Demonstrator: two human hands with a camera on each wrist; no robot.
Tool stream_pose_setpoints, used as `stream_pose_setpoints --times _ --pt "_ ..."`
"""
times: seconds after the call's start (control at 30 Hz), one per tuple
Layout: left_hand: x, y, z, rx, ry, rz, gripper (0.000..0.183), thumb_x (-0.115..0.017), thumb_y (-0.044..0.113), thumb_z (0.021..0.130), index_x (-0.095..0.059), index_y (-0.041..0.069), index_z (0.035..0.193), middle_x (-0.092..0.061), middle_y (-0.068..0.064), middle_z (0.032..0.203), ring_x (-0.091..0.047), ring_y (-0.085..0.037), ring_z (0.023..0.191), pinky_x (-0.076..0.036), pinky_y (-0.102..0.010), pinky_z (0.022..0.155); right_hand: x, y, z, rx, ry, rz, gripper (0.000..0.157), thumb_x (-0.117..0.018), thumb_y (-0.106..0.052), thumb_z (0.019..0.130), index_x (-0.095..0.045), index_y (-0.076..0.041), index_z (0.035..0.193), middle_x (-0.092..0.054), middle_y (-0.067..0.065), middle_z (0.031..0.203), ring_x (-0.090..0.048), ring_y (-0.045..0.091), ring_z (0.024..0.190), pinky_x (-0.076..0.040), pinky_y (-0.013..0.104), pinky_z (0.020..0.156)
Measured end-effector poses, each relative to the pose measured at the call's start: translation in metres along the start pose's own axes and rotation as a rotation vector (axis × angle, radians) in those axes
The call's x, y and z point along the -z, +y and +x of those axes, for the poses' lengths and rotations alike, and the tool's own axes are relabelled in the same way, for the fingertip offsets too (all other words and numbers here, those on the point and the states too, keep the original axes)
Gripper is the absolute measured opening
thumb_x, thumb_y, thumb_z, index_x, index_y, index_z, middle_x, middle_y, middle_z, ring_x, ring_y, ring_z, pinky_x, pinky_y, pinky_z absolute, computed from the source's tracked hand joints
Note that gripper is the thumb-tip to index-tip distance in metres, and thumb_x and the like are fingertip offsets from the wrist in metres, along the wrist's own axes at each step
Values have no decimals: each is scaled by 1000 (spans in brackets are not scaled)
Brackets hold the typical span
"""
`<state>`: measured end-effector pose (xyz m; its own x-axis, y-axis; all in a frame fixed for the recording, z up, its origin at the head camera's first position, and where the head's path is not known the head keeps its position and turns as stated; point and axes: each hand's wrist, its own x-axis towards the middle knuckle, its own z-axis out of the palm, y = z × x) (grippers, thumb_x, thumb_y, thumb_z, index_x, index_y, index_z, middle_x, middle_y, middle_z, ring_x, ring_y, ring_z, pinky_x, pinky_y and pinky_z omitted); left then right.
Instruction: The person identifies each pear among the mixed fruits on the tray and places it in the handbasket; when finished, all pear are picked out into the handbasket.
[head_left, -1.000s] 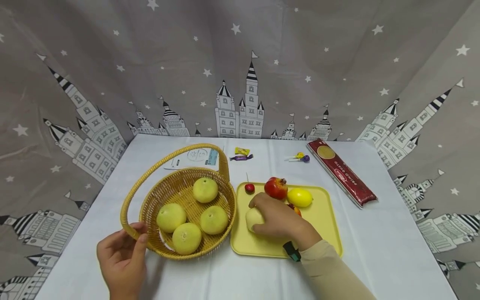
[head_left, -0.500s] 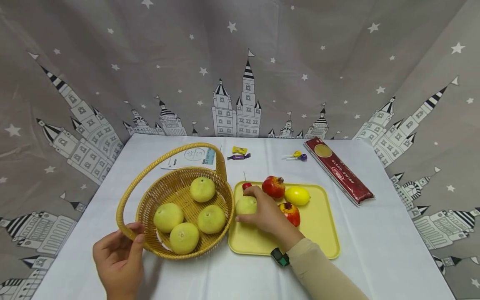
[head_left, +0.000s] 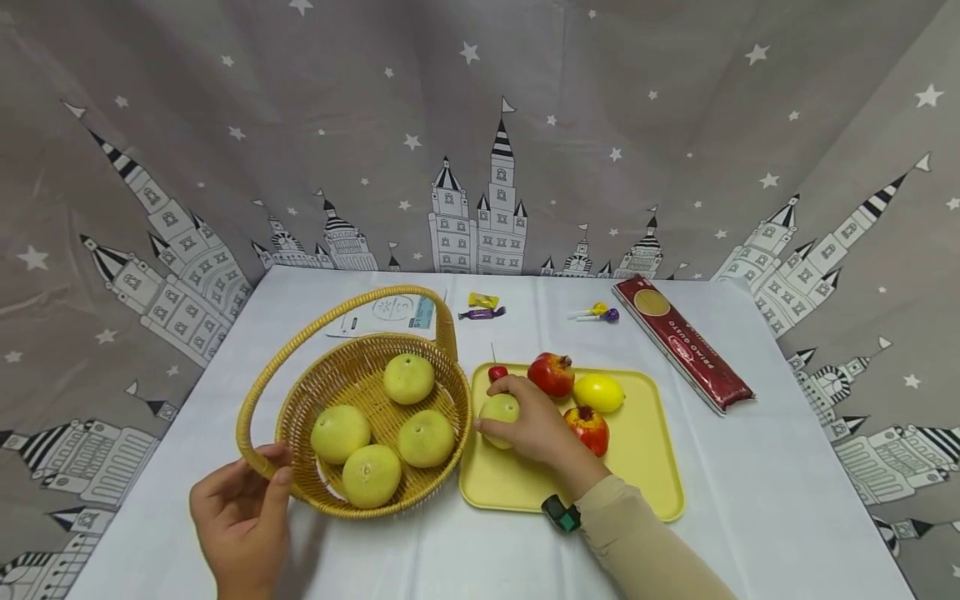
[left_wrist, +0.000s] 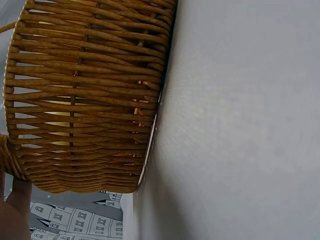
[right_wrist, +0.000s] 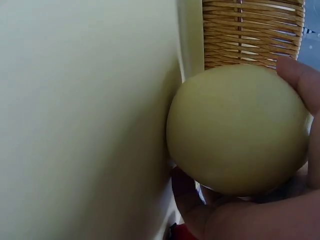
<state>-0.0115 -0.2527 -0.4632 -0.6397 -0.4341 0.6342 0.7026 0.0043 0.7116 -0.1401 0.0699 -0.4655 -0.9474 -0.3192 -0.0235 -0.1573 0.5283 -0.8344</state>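
Observation:
My left hand [head_left: 243, 521] grips the base of the handle of the wicker basket [head_left: 295, 392], thumb and fingers on either side. Inside the basket sit several round yellow-green fruits [head_left: 372, 476]. Over the left part of the yellow tray [head_left: 517, 492], my right hand [head_left: 536, 425] holds a similar round yellow-green fruit [right_wrist: 240, 130], thumb on its near side and fingers on its far side. The fruit is close against the tray surface in the right wrist view. In the left wrist view the basket wall [left_wrist: 85, 100] stands on the white tablecloth, with fingertips at its handle.
On the tray lie a cherry [head_left: 497, 372], two red pomegranates [head_left: 551, 375] and a lemon [head_left: 599, 392]. Behind are two wrapped candies [head_left: 482, 313], two lollipops [head_left: 607, 316] and a red packet [head_left: 682, 343]. A white packet [head_left: 393, 312] lies behind the basket handle.
My right hand has shifted left and slightly away from me with the fruit, toward the basket rim, uncovering the nearer pomegranate. The left hand keeps its hold on the handle.

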Motion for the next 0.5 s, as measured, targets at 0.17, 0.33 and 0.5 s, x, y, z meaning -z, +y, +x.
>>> stream_pose_setpoints --times 0.17,0.33,0.5 --pt "2 0 0 -1 4 19 50 -56 -27 80 -31 -19 122 -59 -31 111 -63 -29 105 -51 -29 96 -2 0 3 19 34 35 40 -79 -42 76 -62 -25 108 -58 -7 115 -52 18 101 -46 36 92" --pt "2 -1 1 -15 3 -1 49 -56 -28 80 -31 -19 122 -59 -31 111 -63 -30 105 -52 -29 96 4 -8 4 22 130 90 34 -80 -35 76 -65 -24 105 -60 -10 113 -54 16 95 -51 32 80" --pt "2 -1 1 -16 -13 -14 49 -56 -28 80 -31 -19 121 -59 -31 111 -63 -30 105 -52 -30 96 22 -32 4 61 160 143 31 -79 -30 76 -65 -24 103 -61 -8 107 -56 17 84 -53 33 68"
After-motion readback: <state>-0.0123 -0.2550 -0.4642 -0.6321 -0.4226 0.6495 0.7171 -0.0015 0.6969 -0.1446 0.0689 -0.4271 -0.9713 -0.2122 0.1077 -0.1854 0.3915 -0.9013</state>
